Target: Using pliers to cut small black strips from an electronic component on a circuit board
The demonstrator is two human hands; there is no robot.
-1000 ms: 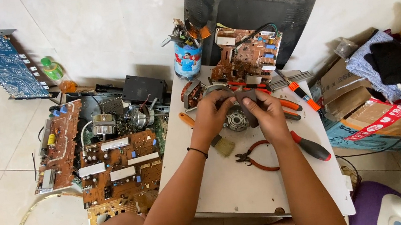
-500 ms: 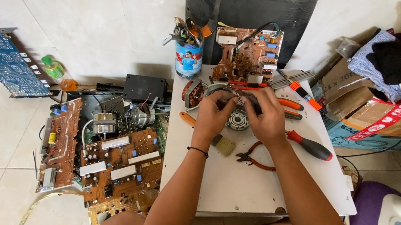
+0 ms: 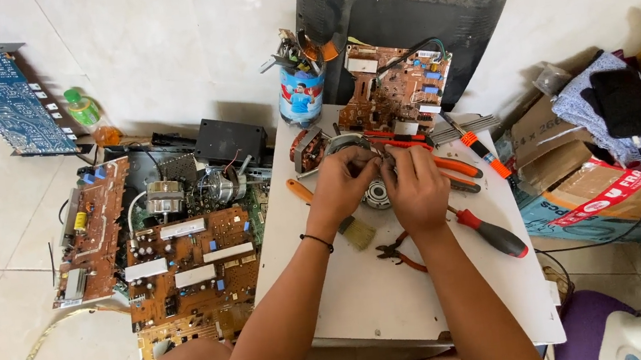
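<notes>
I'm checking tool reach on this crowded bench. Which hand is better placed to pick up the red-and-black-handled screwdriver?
The right hand, probably. The red-and-black-handled screwdriver lies just right of its wrist, while the left hand would have to cross over the round metal motor part both hands are working on.

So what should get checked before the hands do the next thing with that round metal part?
1. Both hands on the part: left hand and right hand meet over the round motor part. Ok.
2. Grip firm: fingers hide it. Cannot tell.
3. Part over the white table: ok.
4. Pliers near: ok.
5. Red-handled screwdriver near: ok.
6. Brush clear of the hands: not ok, beside the left wrist.
</notes>
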